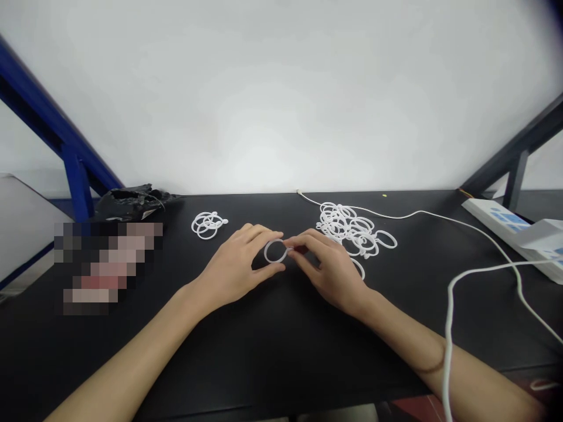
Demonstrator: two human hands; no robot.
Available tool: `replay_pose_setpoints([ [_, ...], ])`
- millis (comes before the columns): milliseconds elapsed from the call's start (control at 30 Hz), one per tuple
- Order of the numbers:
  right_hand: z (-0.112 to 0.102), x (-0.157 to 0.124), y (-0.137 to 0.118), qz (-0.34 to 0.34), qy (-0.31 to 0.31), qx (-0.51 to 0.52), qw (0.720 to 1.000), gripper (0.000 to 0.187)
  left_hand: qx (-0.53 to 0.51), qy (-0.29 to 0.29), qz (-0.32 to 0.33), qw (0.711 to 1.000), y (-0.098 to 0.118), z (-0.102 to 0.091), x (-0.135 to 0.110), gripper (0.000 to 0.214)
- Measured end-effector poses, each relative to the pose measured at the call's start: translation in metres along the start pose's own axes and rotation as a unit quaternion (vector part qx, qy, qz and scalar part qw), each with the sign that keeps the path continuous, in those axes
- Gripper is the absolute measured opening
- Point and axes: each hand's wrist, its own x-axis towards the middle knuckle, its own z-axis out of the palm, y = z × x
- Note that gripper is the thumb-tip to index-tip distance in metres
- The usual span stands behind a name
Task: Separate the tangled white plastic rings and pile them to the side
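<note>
A thin white ring [275,251] is held between my two hands above the black tabletop. My left hand [240,258] curves around it, thumb at its lower edge and fingers at its upper edge. On the other side, my right hand [321,258] pinches the small knob of the ring between thumb and fingertips. Just behind my right hand lies a tangled heap of similar white rings [338,223], part of it hidden by the hand. A smaller group of white rings [206,224] rests beyond my left hand.
A black plastic bag [129,201] lies at the back left, near a blue metal beam [77,176]. At the right is a white power strip [505,223]. White cables [422,213] run across the table's right side, one passing over my right forearm. A pixelated patch covers an area at left.
</note>
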Motion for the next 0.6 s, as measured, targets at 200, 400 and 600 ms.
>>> replay_pose_setpoints([
  [200, -0.0010, 0.0008, -0.0010, -0.003, 0.011, 0.003, 1.000, 0.012, -0.022, -0.006, -0.025, 0.999, -0.0015, 0.0008, 0.0003, 0.036],
  [400, -0.0042, 0.0003, -0.0044, -0.001, 0.022, -0.008, 1.000, 0.010, -0.043, -0.004, -0.048, 0.998, 0.0024, -0.0031, 0.0014, 0.040],
  [600, 0.0001, 0.0012, -0.0005, 0.023, 0.012, -0.006, 1.000, 0.011, -0.049, -0.008, -0.053, 0.997, 0.0019, 0.0006, 0.0016, 0.036],
])
